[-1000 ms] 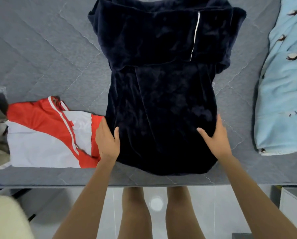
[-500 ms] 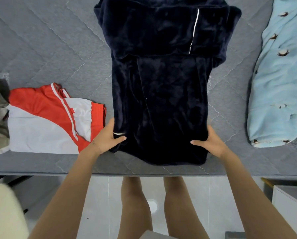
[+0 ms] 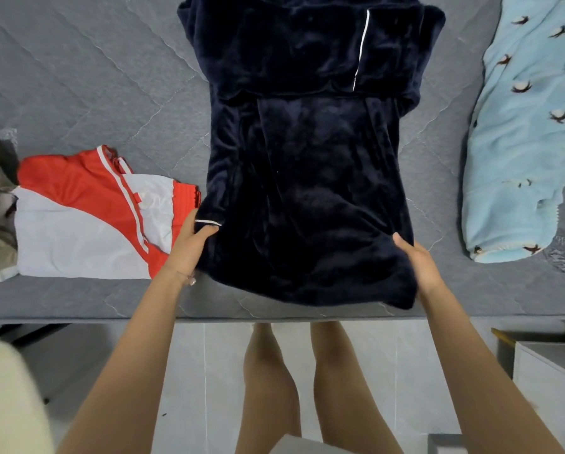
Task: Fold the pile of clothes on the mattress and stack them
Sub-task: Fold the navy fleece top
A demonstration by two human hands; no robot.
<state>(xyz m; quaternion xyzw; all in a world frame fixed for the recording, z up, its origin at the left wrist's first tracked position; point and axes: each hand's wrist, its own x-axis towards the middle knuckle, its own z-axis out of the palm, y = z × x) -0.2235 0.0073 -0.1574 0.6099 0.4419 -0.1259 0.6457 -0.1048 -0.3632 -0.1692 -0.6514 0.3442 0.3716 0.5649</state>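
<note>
The navy fleece garment (image 3: 307, 191) is lying lengthwise on the grey mattress (image 3: 77, 77), its hem near the front edge. The left hand (image 3: 189, 247) is gripping the lower left side, thumb on top beside a strip of white piping (image 3: 208, 221) (the only marking I can make out there). The right hand (image 3: 418, 263) is clamping the lower right side, thumb over, fingers tucked beneath. A second ago both palms were lying flat on the cloth; now they are curling round its edges. The folded red and white top (image 3: 77, 224) is sitting just beside the left hand, and the light blue fleece (image 3: 520, 158) is lying well apart to the right.
</note>
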